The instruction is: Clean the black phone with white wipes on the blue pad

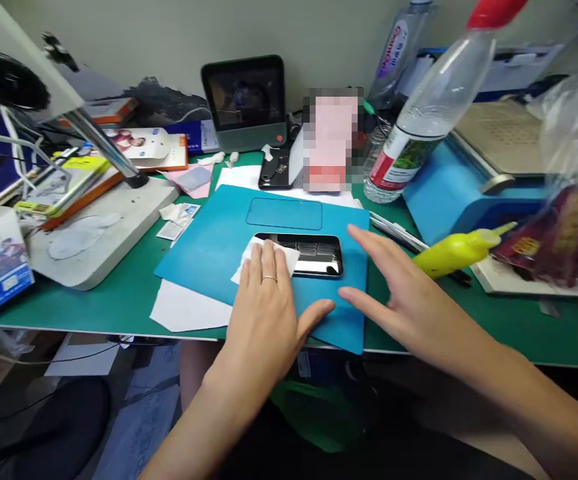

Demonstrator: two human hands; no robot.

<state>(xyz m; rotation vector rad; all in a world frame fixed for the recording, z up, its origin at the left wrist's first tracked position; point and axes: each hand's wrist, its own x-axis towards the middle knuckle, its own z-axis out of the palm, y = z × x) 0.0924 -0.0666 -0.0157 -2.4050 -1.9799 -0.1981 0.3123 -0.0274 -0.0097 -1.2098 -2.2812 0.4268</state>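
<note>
A phone (319,257) with a dark, glossy face lies on the blue mat (203,230), its left end covered. Over that end is a white wipe (243,260), pressed down by the flat, outstretched fingers of my left hand (269,300); the thumb points away to the right. My right hand (393,287) hovers right of the phone, thumb and fingers apart, holding nothing. Behind the phone, a clear rectangular sheet with a dark border (283,213), like a screen protector, rests on the mat.
A yellow squeeze bottle (456,253) lies beyond my right hand, near a red-capped plastic bottle (403,150). A display device (243,100) and a black phone-like object (275,168) are at the back. A lamp base (103,240) stands left; the table's edge (93,330) is near me.
</note>
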